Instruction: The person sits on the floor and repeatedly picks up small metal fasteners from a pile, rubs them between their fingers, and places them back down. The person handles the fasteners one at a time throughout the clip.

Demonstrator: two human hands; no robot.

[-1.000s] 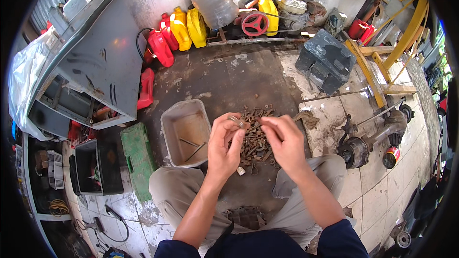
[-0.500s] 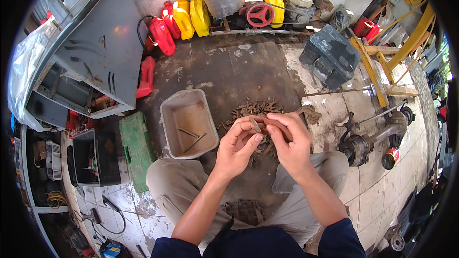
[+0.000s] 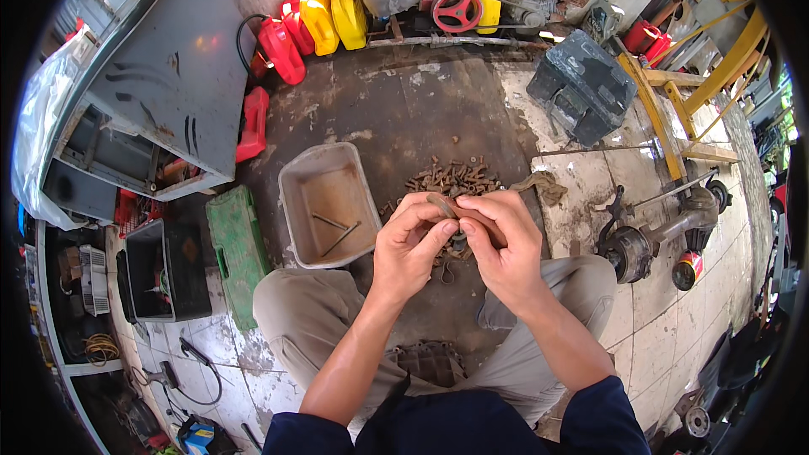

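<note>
Head view showed both hands meeting to the right of the grey tub [image 3: 329, 190], level with its near half. Thumb and forefinger of the left hand [image 3: 409, 248] were drawn narrow on a small brown part [image 3: 442, 205], its rounded edge uppermost. The fingers of the right hand [image 3: 511, 248] were also pinched narrow, apparently on the part's other end; the contact was partly covered, so I could not tell whether a second piece was tucked there.

Handling it well, I judged, called for the left pinch to stay firm while the right fingertips did the fine turning, tips square to the piece and no sideways force. Rust would likely make it gritty and a little stiff, so short, patient twists seemed safer than one hard wrench. Keeping the hands low would also spare a long drop.

Right of the tub, beyond the hands, a loose pile of bolts [image 3: 447, 175] looked coarse and rust-brown, mostly short shanks lying every way. Farther right of the tub sat a crumpled, drab cloth [image 3: 546, 188]. Inside the tub, smooth-walled with rounded corners and a brown-stained bottom, two slender metal rods [image 3: 340, 238] lay apart at differing angles.
</note>
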